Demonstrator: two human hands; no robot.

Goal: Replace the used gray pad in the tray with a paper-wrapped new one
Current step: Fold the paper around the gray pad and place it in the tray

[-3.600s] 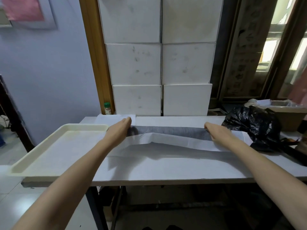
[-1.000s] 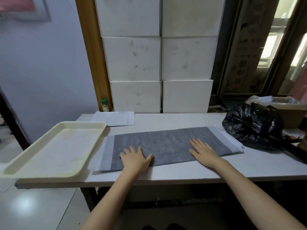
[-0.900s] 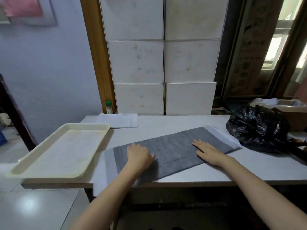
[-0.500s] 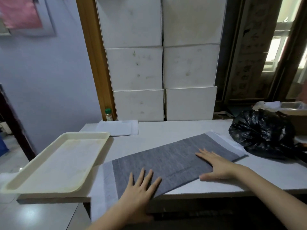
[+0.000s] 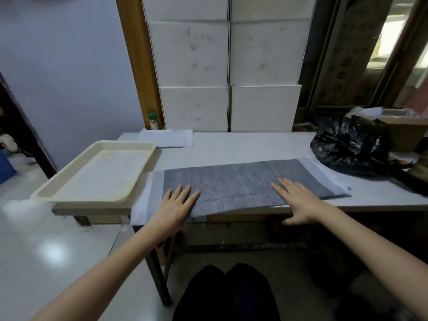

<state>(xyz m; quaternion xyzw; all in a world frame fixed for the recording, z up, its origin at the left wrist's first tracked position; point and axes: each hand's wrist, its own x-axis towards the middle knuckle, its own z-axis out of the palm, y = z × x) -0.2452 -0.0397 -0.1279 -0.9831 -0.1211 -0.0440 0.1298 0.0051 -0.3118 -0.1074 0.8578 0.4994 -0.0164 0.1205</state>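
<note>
A long gray pad (image 5: 236,181) lies flat on a sheet of white paper (image 5: 148,193) at the table's near edge, both hanging slightly over it. My left hand (image 5: 177,203) rests palm down with fingers spread on the pad's near left part. My right hand (image 5: 298,198) lies flat on its near right part, thumb over the table edge. The cream tray (image 5: 69,174) sits at the table's left end, holding nothing, apart from both hands.
A folded white paper stack (image 5: 166,138) lies at the back left, next to a small green-capped bottle (image 5: 152,121). A black plastic bag (image 5: 349,147) sits at the right, a cardboard box (image 5: 405,133) behind it. White boxes (image 5: 229,66) are stacked behind the table.
The pad and paper slid toward the near edge and now overhang it. Both hands came back with them, and the left hand now lies flat on the pad.
</note>
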